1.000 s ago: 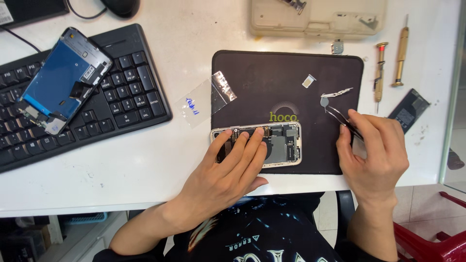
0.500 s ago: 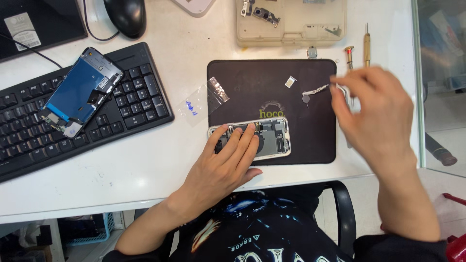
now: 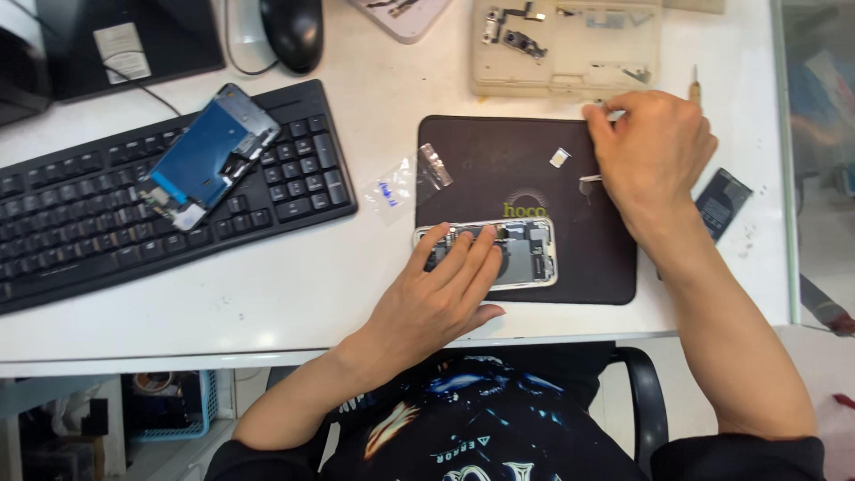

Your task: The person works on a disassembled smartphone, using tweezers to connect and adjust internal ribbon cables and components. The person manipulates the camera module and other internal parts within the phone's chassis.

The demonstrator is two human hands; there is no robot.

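At the mat's (image 3: 499, 165) far edge, right hand (image 3: 655, 151) has moved up from beside the opened phone (image 3: 525, 254) toward the parts tray (image 3: 570, 67), fingertips pinched, contents unclear; left hand (image 3: 441, 294) still pins phone mid-mat.

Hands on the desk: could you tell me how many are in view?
2: the left hand rests on the opened phone; the right hand reaches the mat's top edge.

The person wore a black short-sleeved T-shirt (image 3: 463, 428) with a glossy blue, white and orange graphic and pale lettering printed across the chest. Both forearms were bare, and the hands carried no gloves, rings or watch.
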